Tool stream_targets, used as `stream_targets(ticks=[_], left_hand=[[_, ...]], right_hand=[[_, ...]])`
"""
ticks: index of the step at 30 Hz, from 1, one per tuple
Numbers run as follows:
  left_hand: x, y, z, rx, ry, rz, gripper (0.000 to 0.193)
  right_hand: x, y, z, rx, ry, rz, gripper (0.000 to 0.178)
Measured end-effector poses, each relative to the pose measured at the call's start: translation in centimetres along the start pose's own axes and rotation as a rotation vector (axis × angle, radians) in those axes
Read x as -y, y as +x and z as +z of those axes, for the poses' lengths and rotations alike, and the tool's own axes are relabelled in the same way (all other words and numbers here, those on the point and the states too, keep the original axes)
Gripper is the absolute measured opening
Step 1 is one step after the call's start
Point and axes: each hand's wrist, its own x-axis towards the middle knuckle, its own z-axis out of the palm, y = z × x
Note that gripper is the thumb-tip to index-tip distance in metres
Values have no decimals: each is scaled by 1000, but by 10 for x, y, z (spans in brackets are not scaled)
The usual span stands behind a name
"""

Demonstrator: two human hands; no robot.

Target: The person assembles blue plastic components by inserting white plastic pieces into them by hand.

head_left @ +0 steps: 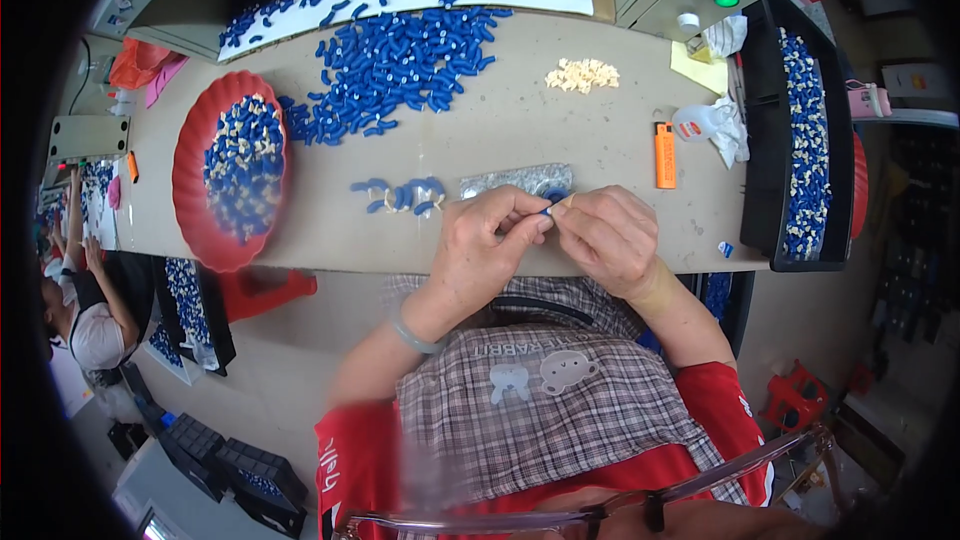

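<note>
Over the table's near edge, my left hand [488, 232] and my right hand [612, 238] meet with fingertips pinched. Between them they grip a small blue curved piece [546, 211], mostly hidden by the fingers; whether a cream part is on it I cannot make out. Just behind the hands lies a shiny silvery strip or packet [500, 181]. To the left of my left hand, a few blue curved pieces with cream parts [402, 196] rest on the table. Farther back is a large heap of loose blue curved pieces [395, 70]. A small pile of cream parts [582, 75] lies at the back right.
A red scalloped tray [192, 175] of blue-and-cream pieces stands at left. On the right are an orange lighter [665, 155], a small white bottle [692, 123] and a long black bin [765, 180] of pieces. A co-worker [100, 325] sits at far left.
</note>
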Motion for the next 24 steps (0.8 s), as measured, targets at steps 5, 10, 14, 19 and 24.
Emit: stream_targets(ticks=[5, 10, 14, 19, 24], left_hand=[[1, 0, -13, -11, 40, 33, 9], [-3, -6, -61, -207, 488, 240, 13], [15, -15, -103, -405, 775, 285, 14], [22, -29, -131, -459, 968, 131, 13], [30, -29, -131, -430, 1034, 86, 18]], right_hand=[[-5, 11, -5, 65, 51, -12, 21], [-47, 23, -17, 174, -50, 253, 14], [-76, 20, -8, 172, -165, 429, 11], [-82, 30, 5, 176, -283, 375, 9], [-92, 31, 14, 181, -298, 317, 9]])
